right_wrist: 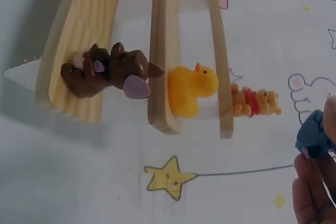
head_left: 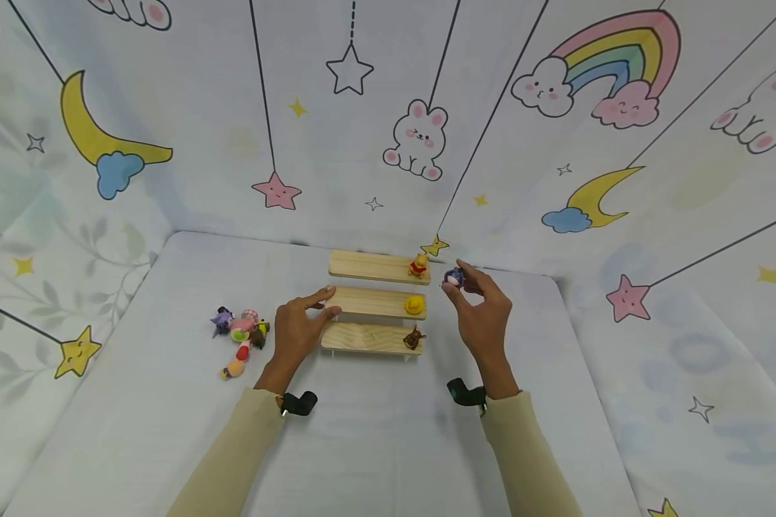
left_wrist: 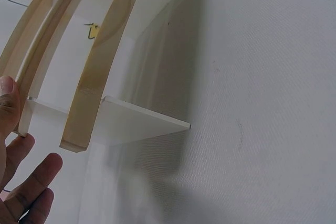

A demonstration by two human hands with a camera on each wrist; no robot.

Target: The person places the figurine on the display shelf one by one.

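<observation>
A three-step wooden shelf (head_left: 362, 301) stands mid-table. At its right end a yellow bear in red (head_left: 418, 265) sits on the top step, a yellow duck (head_left: 414, 305) on the middle step and a brown figure (head_left: 413, 337) on the lowest. My left hand (head_left: 326, 301) holds the left end of the middle step between thumb and forefinger; in the left wrist view that hand (left_wrist: 18, 124) brackets the plank's end. My right hand (head_left: 458, 283) pinches a small blue-purple figure (head_left: 454, 277) just right of the top step. The right wrist view shows this figure (right_wrist: 314, 135) at my fingertips (right_wrist: 310, 182).
A heap of several small toy figures (head_left: 241, 334) lies on the white table (head_left: 375, 445) left of the shelf. Printed fabric walls (head_left: 362, 143) close in the back and both sides. A white side panel (left_wrist: 142, 124) supports the steps.
</observation>
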